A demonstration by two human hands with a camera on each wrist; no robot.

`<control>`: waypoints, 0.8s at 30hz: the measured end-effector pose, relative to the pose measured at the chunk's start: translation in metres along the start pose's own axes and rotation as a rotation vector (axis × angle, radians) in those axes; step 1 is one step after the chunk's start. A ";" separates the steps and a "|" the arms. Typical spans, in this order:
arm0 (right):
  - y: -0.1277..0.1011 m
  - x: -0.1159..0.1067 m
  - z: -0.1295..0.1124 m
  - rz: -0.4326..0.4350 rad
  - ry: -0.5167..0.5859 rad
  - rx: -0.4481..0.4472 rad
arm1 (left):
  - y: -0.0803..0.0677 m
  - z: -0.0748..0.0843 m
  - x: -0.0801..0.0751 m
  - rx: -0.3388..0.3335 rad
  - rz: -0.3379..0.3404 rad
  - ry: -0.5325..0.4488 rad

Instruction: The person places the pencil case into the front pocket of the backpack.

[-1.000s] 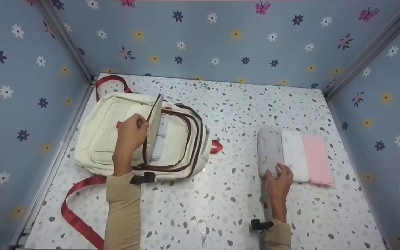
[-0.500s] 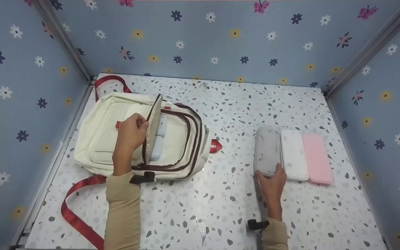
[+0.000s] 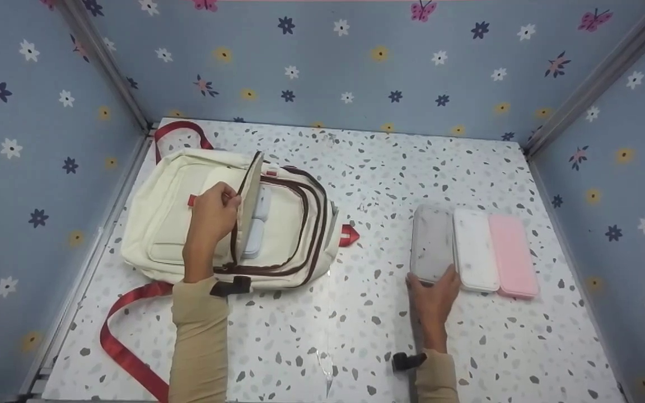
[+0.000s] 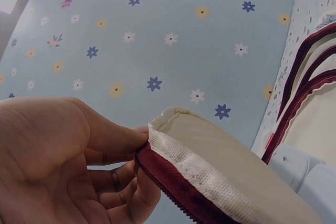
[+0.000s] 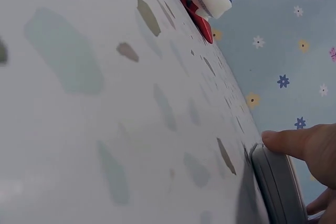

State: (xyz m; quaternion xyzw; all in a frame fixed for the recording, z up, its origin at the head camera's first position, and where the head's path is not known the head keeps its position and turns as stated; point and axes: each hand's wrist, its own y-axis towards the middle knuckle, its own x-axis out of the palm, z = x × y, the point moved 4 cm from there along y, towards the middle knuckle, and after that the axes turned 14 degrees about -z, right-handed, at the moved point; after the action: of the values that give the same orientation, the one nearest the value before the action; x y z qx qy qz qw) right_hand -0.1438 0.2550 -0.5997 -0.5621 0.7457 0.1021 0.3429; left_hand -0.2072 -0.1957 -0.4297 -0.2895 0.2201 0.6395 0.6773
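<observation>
A cream backpack with dark red zippers lies at the left. My left hand pinches the zipper edge of its front pocket flap between thumb and fingers, holding the flap raised. Inside the pocket, two pale blue cases show partly. My right hand grips the near end of a slim grey rectangular case, thumb on its left side and fingers on its right. In the right wrist view the thumb rests at the edge of the grey case.
A white case and a pink case lie side by side just right of the grey one. A red strap loops over the table's front left. Flowered panels enclose the speckled table.
My right hand has moved left from the grey case's near right corner and now spans its near end. The grey case has shifted slightly left. The left hand keeps the flap raised.
</observation>
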 end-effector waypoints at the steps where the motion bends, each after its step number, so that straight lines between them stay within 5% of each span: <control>1: 0.000 0.000 0.000 0.000 0.003 0.000 | 0.000 0.000 0.000 -0.001 0.000 -0.001; 24: -0.009 -0.016 -0.009 0.062 0.146 -0.138 | 0.001 0.001 -0.001 -0.004 -0.013 0.003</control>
State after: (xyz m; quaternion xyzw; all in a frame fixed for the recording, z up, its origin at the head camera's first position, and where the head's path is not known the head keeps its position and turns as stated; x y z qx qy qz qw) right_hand -0.1365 0.2597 -0.5808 -0.5670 0.7768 0.1225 0.2451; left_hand -0.2087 -0.1960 -0.4288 -0.2931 0.2181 0.6352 0.6804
